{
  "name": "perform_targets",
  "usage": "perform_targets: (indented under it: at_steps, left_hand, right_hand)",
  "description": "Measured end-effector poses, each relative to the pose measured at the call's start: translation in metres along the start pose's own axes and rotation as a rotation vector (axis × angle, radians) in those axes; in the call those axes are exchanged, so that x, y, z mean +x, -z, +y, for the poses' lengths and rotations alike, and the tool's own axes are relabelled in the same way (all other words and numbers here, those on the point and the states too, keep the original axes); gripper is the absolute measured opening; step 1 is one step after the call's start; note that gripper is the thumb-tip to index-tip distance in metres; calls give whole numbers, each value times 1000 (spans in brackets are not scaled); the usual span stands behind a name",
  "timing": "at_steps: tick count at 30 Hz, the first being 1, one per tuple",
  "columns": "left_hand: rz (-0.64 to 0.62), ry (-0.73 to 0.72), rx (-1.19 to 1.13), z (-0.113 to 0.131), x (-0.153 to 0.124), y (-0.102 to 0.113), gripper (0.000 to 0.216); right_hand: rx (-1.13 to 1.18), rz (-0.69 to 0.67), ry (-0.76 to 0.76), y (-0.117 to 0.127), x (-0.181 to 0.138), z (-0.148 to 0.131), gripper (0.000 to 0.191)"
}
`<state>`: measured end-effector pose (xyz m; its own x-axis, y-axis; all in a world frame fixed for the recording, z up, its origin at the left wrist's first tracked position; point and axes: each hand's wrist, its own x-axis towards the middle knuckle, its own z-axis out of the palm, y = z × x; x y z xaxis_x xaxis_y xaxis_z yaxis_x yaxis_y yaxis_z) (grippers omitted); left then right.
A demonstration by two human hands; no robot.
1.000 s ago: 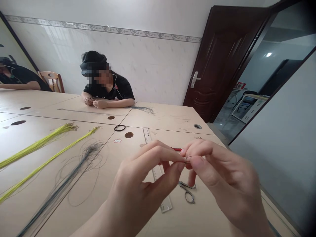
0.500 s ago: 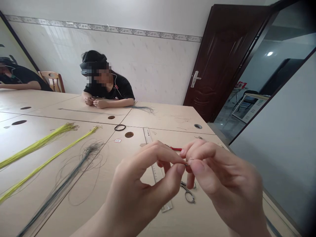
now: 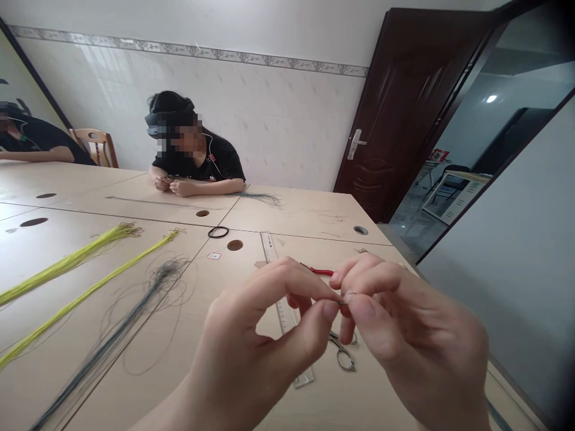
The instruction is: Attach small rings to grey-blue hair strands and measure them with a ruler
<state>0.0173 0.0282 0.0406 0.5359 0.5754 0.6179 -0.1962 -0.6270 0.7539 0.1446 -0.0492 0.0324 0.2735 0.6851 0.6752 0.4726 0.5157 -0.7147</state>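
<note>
My left hand (image 3: 260, 341) and my right hand (image 3: 413, 341) meet in front of me, above the table. Both pinch a tiny metal piece (image 3: 347, 296) between thumb and forefinger; it is too small to name. Below the hands lie small scissors (image 3: 344, 353) and a clear ruler (image 3: 283, 305). A red-handled tool (image 3: 321, 271) peeks out behind my fingers.
Two yellow cord bundles (image 3: 81, 263) and a dark thread bundle (image 3: 117, 335) lie on the wooden table (image 3: 179, 311) at left. A black ring (image 3: 218, 232) sits further back. A person in black (image 3: 195, 158) sits opposite, another person (image 3: 31, 140) at far left. A dark door (image 3: 395, 114) stands open at right.
My hands stay pinched together and have shifted slightly lower and to the right. Nothing on the table has moved.
</note>
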Motion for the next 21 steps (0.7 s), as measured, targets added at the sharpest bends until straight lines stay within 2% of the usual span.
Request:
perform_targets:
  at_steps: [21]
  left_hand:
    - [11, -14, 30, -6, 0, 0, 14]
  right_hand:
    - [-27, -6, -1, -1, 3, 4, 11]
